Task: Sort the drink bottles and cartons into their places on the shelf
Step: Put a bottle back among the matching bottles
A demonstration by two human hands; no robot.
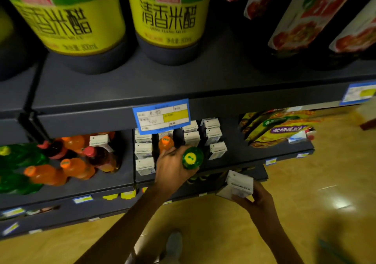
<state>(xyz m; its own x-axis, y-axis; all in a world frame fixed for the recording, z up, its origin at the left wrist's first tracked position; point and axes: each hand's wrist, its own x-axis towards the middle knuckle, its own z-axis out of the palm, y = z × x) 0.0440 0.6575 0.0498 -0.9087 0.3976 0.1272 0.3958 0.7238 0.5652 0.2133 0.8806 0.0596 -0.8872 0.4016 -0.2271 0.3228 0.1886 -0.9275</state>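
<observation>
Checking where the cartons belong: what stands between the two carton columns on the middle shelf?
In the head view, an orange bottle and a green bottle, both gripped by the left hand, sit between them.

Up on the top shelf, two big vinegar bottles (67, 17) with yellow-green labels and bold black Chinese lettering stand side by side, dark liquid showing at their bases. To their right, dark bottles with white and red labels (293, 19) lean across the frame, tomato-like pictures on them. Clipped to the shelf edge below, a blue price tag (161, 116) with a yellow patch and handwriting; another blue tag (359, 92) sits far right, blurred. One level down on the right, colourful snack packets (274, 127) in yellow, green and purple lie stacked. Small yellow and blue labels (120, 195) dot the lower shelf edges. Beneath it all, a glossy yellowish floor (305, 192) catches light glare, and a pale shoe (174, 245) shows at the near edge.
</observation>
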